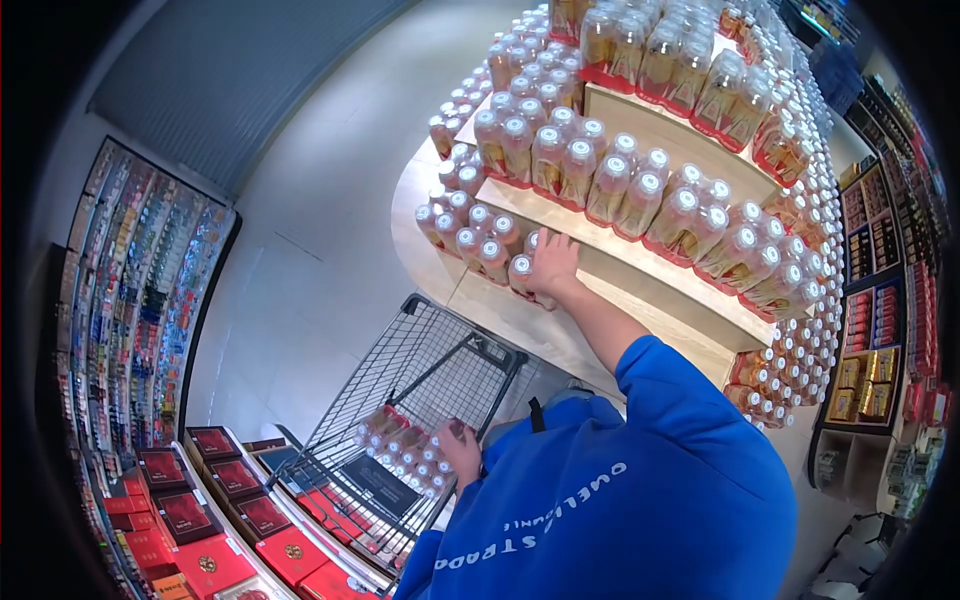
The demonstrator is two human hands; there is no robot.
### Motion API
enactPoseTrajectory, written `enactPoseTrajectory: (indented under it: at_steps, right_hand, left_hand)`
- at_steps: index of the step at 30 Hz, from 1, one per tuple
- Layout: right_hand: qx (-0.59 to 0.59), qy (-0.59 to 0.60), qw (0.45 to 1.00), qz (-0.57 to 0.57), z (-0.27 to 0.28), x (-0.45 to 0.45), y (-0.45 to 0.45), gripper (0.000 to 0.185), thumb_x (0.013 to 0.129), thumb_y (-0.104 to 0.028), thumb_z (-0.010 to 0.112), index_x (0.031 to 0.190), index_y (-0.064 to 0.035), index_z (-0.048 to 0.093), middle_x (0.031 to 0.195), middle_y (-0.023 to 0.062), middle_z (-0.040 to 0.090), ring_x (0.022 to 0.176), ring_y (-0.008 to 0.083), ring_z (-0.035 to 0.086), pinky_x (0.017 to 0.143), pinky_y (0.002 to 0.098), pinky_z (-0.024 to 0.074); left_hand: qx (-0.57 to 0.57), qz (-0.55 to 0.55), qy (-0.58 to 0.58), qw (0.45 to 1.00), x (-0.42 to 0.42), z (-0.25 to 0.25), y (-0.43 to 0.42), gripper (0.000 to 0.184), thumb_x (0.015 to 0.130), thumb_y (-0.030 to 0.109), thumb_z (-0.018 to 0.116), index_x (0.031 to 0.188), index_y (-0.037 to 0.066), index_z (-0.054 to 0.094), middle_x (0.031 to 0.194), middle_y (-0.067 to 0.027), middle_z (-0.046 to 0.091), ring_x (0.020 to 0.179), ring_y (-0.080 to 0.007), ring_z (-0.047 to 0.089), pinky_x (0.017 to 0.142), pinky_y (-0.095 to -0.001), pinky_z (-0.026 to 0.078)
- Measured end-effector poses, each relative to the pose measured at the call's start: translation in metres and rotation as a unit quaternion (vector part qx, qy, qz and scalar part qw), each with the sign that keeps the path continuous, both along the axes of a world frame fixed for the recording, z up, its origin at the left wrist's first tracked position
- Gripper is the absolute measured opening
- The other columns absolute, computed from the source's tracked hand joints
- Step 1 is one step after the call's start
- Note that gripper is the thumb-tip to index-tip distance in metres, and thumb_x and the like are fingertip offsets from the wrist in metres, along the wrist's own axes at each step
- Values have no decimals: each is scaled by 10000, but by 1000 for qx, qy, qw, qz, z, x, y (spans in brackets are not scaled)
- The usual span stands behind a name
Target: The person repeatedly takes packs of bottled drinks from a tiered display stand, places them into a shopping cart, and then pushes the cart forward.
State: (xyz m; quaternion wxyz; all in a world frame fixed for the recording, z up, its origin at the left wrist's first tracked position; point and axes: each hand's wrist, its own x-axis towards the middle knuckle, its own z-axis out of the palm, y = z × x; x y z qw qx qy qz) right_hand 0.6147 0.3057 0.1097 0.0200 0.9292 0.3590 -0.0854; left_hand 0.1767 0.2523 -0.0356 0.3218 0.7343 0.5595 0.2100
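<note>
My right hand reaches to the lower shelf level, its fingers wrapped over a shrink-wrapped pack of bottles with white caps. The hand covers part of that pack. More bottle packs stand close to its left. Low beside the shopping cart, my left hand has its fingers curled around something small and dark that I cannot make out. Several bottle packs lie inside the cart, right by this hand.
A tiered wooden display carries many bottle packs above and beside my right arm. Red gift boxes are stacked at the lower left, against the cart. A tall rack of small packets stands at the left, and stocked shelves at the right.
</note>
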Motion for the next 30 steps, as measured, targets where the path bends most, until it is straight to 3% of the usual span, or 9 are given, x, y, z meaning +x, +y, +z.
enactPoseTrajectory:
  at_steps: [4,5,8,14,18,23,25,28,30]
  right_hand:
    - [-21,36,999,21,5,-3,-21,1150,703,-681,776,1516,13,350,1313,174,561,1260,333,527,1078,468,397]
    - [-26,43,999,19,6,-6,-27,1127,698,-671,786,1492,11,368,1303,172,564,1257,329,533,1079,464,398]
    - [0,52,999,7,6,-22,-49,1066,673,-629,824,1418,8,404,1256,176,576,1214,322,576,1052,458,427]
    - [-22,42,998,-28,7,-61,-98,1220,669,-662,814,1539,31,310,1251,218,593,1181,353,599,1027,480,453]
    - [11,47,996,-74,3,-74,-116,1218,674,-647,827,1589,-56,283,1258,230,603,1196,365,591,1024,525,444]
    - [116,34,987,-102,7,-109,-151,1017,579,-318,877,1456,-86,418,1111,191,630,1113,378,597,908,531,465]
    - [123,30,989,-73,45,-135,-162,994,576,-324,885,1433,-79,445,1115,188,632,1110,378,599,904,519,472]
    - [163,60,983,-56,116,-179,-181,979,582,-326,894,1422,-84,452,1147,209,632,1119,391,601,921,515,477]
    - [218,85,971,-56,157,-207,-193,1007,576,-318,900,1438,-84,436,1186,225,626,1141,403,596,956,514,479]
  left_hand:
    - [-72,-134,77,985,26,-37,6,466,902,248,693,1271,-24,610,1216,-263,639,1191,-427,583,1036,-477,456]
    - [-145,-162,105,970,26,-47,10,483,924,310,682,1279,-11,626,1166,-258,687,1125,-411,645,985,-472,501]
    - [-251,-128,98,954,31,-47,15,486,950,353,661,1282,-1,632,1124,-243,714,1064,-385,687,940,-476,529]
    - [-275,-173,58,944,2,-100,42,564,944,381,677,1342,-7,587,1146,-229,713,1028,-342,709,895,-433,551]
    - [-280,-197,28,939,1,-103,65,549,942,317,694,1348,-26,558,1158,-207,702,1001,-317,703,861,-421,557]
    - [-220,-226,-101,944,22,-54,86,425,962,221,676,1296,-22,580,1138,-169,690,962,-272,686,847,-380,551]
    - [-217,-230,-146,937,34,-40,85,359,996,195,651,1288,-3,588,1144,-147,688,964,-247,680,850,-373,550]
    - [-471,-188,-273,818,64,-22,71,305,1045,201,595,1287,15,590,1140,-126,688,966,-251,686,835,-362,554]
    - [-552,-218,-311,743,83,11,58,433,1105,387,448,1322,39,587,1223,-127,689,1111,-276,667,903,-391,544]
